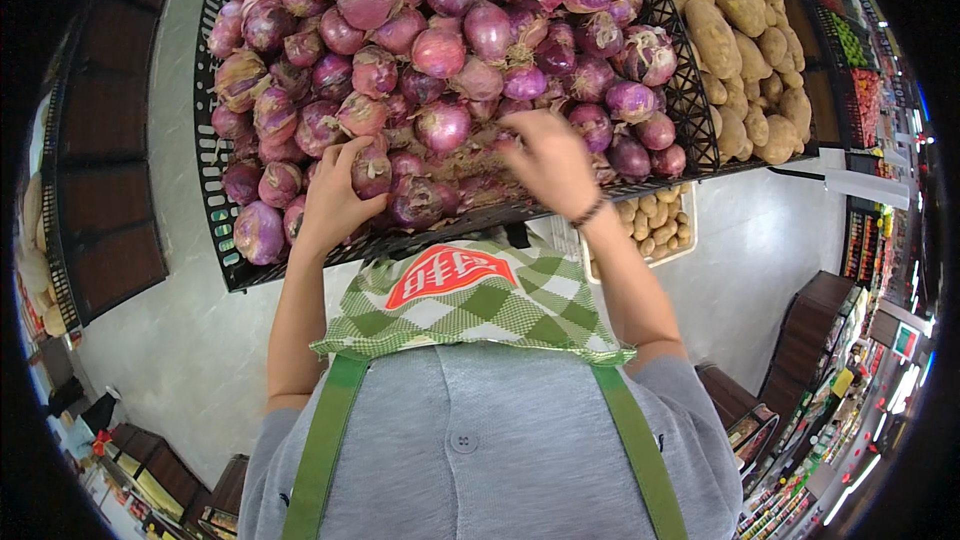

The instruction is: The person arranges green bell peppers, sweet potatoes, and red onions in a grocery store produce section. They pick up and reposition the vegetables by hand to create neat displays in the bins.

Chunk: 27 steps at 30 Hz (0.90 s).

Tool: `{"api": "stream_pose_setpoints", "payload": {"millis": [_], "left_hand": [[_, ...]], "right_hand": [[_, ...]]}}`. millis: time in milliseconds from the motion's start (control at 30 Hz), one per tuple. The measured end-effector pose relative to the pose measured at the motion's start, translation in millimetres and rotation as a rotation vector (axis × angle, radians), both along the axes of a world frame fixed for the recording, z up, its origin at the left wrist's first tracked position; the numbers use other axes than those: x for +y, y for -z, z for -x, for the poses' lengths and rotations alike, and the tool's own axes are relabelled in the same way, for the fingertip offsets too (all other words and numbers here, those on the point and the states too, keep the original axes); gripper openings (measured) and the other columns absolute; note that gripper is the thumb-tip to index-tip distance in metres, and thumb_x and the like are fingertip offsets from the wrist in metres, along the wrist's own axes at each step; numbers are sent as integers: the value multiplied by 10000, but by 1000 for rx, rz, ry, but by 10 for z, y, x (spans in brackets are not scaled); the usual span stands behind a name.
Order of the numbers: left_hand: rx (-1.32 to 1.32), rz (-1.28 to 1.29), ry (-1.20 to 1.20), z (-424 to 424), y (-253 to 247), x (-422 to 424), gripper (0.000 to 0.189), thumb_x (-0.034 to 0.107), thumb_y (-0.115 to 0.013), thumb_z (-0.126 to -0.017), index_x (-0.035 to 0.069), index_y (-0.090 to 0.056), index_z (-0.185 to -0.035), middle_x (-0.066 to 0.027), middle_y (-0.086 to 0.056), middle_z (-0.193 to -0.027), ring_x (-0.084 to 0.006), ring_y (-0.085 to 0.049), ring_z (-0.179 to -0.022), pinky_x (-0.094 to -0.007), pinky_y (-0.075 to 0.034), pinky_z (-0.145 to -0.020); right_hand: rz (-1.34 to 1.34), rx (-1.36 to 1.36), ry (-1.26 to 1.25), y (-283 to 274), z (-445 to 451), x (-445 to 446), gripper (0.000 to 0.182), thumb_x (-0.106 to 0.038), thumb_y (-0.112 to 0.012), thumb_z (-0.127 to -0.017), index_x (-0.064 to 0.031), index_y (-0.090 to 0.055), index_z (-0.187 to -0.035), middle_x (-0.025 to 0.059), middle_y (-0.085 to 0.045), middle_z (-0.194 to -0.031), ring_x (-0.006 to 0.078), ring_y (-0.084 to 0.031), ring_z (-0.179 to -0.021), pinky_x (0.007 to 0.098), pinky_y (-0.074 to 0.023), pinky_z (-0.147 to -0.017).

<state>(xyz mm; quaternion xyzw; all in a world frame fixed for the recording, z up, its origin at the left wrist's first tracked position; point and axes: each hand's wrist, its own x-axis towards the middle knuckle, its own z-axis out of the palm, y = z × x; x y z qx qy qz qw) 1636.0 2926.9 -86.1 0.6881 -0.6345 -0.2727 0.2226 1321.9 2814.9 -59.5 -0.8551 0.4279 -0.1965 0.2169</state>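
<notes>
Red onions (442, 52) fill a black slatted plastic crate (219, 202) in front of me, heaped higher at its far side. Near the crate's front edge, my left hand (337, 191) curls its thumb and fingers round a red onion (371, 171). My right hand (551, 161) is blurred, its fingers bent down over a low patch of loose brown onion skins (469, 165); whether anything is between them cannot be told. A single onion (442, 125) lies on the skins between both hands.
Potatoes (739, 37) fill the bin right of the onions, behind a black lattice divider (679, 67). A pale crate of small potatoes (656, 221) stands lower, under my right forearm. Dark display stands (105, 127) line the left; stocked shelves (817, 345) stand at the right.
</notes>
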Motion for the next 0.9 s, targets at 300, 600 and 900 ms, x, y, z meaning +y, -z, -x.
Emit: {"api": "stream_pose_setpoints", "payload": {"millis": [300,600,900], "left_hand": [[50,24,-133,-2,-99,82,831,187,-859,-712,120,-500,-1458,-189,-558,-1349,-402,-582,-1236,-453,-500,-1044],[177,172,79,474,-113,-134,796,202,-858,-717,72,-519,-1425,-197,-595,-1271,-388,-593,-1199,-445,-490,-1043],[269,-80,498,1226,390,-516,623,193,-731,-865,71,-494,-1428,-256,-588,-1309,-453,-612,-1168,-497,-501,-1023]], "right_hand": [[-265,312,-461,484,-1223,351,746,-308,-863,-716,-84,-516,-1338,224,-536,-1233,438,-624,-1099,519,-570,-887],[-37,315,-32,-6,243,-30,698,-261,-833,-725,-118,-538,-1341,198,-576,-1162,411,-589,-1111,481,-540,-928],[11,407,-40,176,627,62,417,-214,-770,-821,-109,-671,-1213,165,-627,-1172,397,-600,-1087,481,-537,-912]]}}
